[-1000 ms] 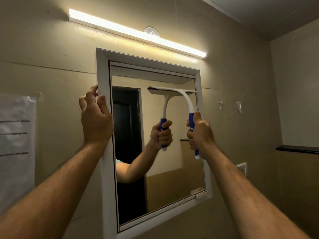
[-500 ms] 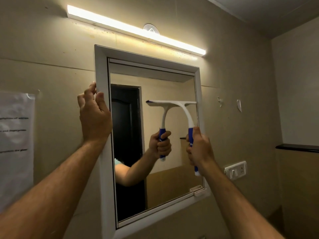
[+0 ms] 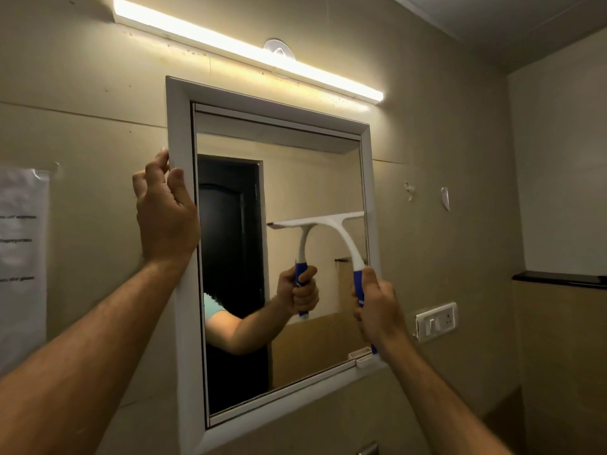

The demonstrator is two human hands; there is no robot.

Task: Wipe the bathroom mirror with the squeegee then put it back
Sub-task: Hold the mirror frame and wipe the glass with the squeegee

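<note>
A white-framed mirror (image 3: 179, 133) hangs on the beige wall. My right hand (image 3: 377, 307) grips the blue handle of a white squeegee (image 3: 345, 236). Its blade lies flat against the glass on the right half, about midway up. The glass reflects the squeegee and the hand holding it. My left hand (image 3: 166, 211) clasps the mirror frame's left edge at mid height, fingers curled round it.
A lit tube light (image 3: 249, 50) runs above the mirror. A switch and socket plate (image 3: 436, 320) sits right of the frame, with two small hooks (image 3: 445, 198) above it. A dark ledge (image 3: 558, 279) juts out at far right. A printed paper (image 3: 21, 257) hangs at left.
My right hand has drawn the squeegee down the glass, from near the top of the mirror to about mid height. My left hand has stayed on the frame's left edge.
</note>
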